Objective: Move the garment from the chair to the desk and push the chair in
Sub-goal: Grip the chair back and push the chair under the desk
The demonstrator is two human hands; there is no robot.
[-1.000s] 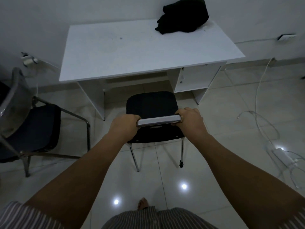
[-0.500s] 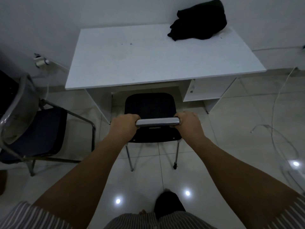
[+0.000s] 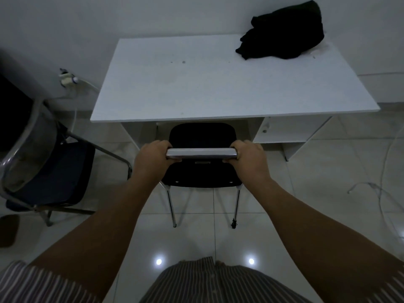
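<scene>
With the left hand (image 3: 150, 162) and right hand (image 3: 251, 162) wrapped around the chair (image 3: 202, 136) backrest, seat just under the desk (image 3: 196, 92) where the garment (image 3: 284, 33) lies, a skewed push could jam a leg against the desk panel.

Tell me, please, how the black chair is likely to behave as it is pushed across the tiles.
The chair probably slides easily: its thin metal legs stand on glossy tile. It looks light, judging by that slim frame. Both hands grip the backrest bar high up, so it might tip forward if a foot catches.
</scene>
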